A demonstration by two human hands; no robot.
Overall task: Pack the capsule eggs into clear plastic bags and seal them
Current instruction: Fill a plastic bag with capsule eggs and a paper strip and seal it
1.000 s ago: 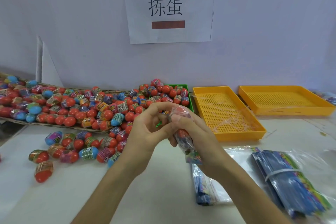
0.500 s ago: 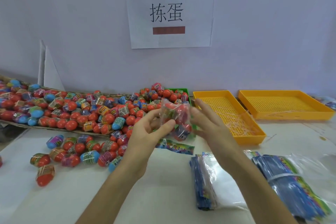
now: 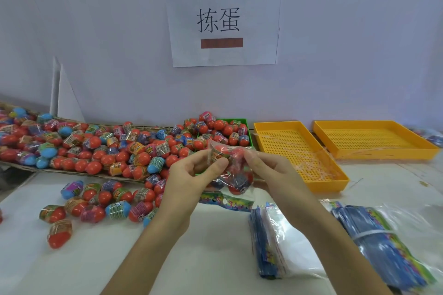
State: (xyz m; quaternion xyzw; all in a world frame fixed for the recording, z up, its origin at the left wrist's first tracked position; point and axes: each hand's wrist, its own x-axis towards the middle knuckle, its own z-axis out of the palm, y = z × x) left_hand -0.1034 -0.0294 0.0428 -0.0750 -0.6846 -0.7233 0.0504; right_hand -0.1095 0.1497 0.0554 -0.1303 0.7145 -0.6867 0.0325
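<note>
Left to right: we see loose capsule eggs (image 3: pixel 96 151) piled left on the table (image 3: pixel 215 246); our left hand (image 3: pixel 191 175) and right hand (image 3: pixel 271 170) pinch a clear bag of eggs (image 3: pixel 233 170) between them, above the table; yellow trays (image 3: pixel 299 151) sit right.

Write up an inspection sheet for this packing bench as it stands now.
Surface: white table.
Job's things: capsule eggs heaped at left, loose ones nearer; filled clear bag held above the table; empty bag stacks at right.
Clutter: printed header strip lying under the hands.
Hands: left hand and right hand both pinch the bag.
Cables: nothing seen.
Surroundings: two yellow trays, green tray, wall sign.
</note>
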